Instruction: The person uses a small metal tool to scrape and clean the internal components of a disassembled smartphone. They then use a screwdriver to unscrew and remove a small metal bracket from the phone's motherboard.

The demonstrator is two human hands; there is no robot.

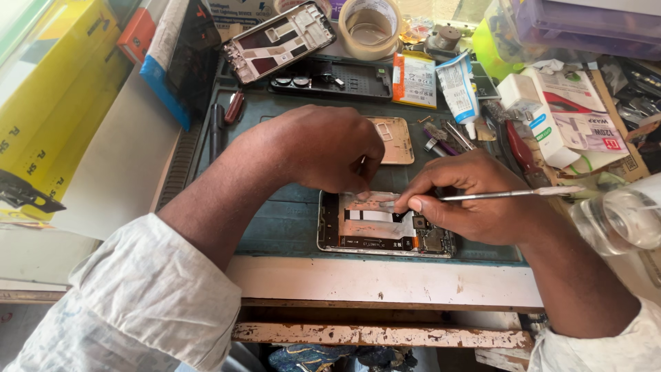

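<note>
We see an opened phone [385, 231] lying flat, back off, at the near edge of the teal work mat [289, 220], roughly 6 o'clock of the bench, close so the insides sit right under our eyes. Our left hand [323, 148] comes over it from 10 o'clock, knuckles up, fingertips curled down and pinched on a silvery foil or flex piece [368, 201] at the phone's top edge, seemingly to keep it lifted clear. Our right hand [475, 200] enters from 3 o'clock, thumb and forefinger pressed together around thin metal tweezers [509, 195], held low and nearly level, tips meeting the same piece; heel of the hand rests on the phone's right end, likely for steadiness.

Outward: a gold back cover [392, 140] at 12 o'clock just behind the left hand, loose tools [447, 138] beside it, a glue tube [458, 86], a battery [414, 79], a bare phone frame [279, 41], a tape roll [372, 27]. Yellow box [48, 103] at 9 o'clock, clear bottle [620, 220] at 3 o'clock, well apart from the work
</note>
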